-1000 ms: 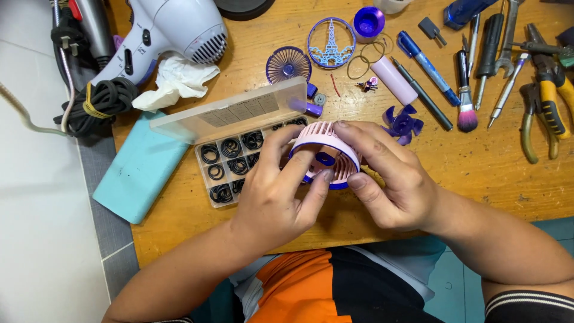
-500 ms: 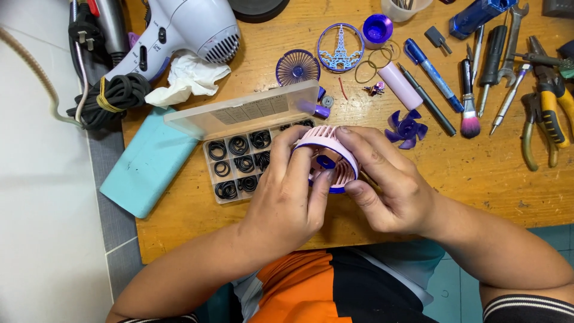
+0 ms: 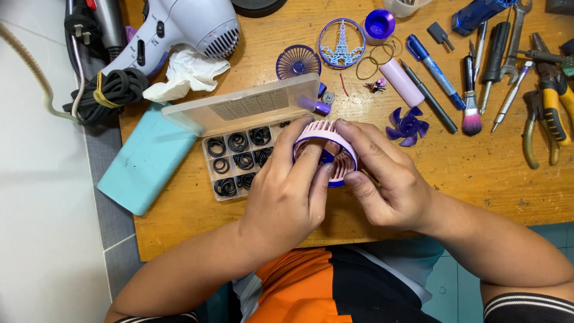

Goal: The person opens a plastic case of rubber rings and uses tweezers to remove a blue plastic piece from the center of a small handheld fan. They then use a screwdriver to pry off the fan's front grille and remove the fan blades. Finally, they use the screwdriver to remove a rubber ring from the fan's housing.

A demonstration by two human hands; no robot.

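Observation:
Both my hands hold a round pink slatted fan housing [image 3: 326, 133] with a purple rim, just above the wooden table [image 3: 478, 173]. My left hand [image 3: 287, 191] grips its left side, fingers reaching onto the purple centre. My right hand [image 3: 385, 179] wraps the right side, index finger along the top edge and thumb at the lower rim. A purple fan blade [image 3: 408, 126] lies just right of my right hand. A round purple grille [image 3: 298, 61] rests farther back.
An open plastic case of black rings [image 3: 239, 157] sits left of my hands, beside a teal block [image 3: 143, 161]. A hair dryer [image 3: 179, 30], crumpled tissue [image 3: 185, 72] and coiled cord lie at back left. Pens, a brush [image 3: 471, 90], wrenches and pliers [image 3: 547, 96] fill the right.
My hands have turned the pink housing slightly and shifted their grip. The left fingers now press onto its purple centre. The camera view drifted a little.

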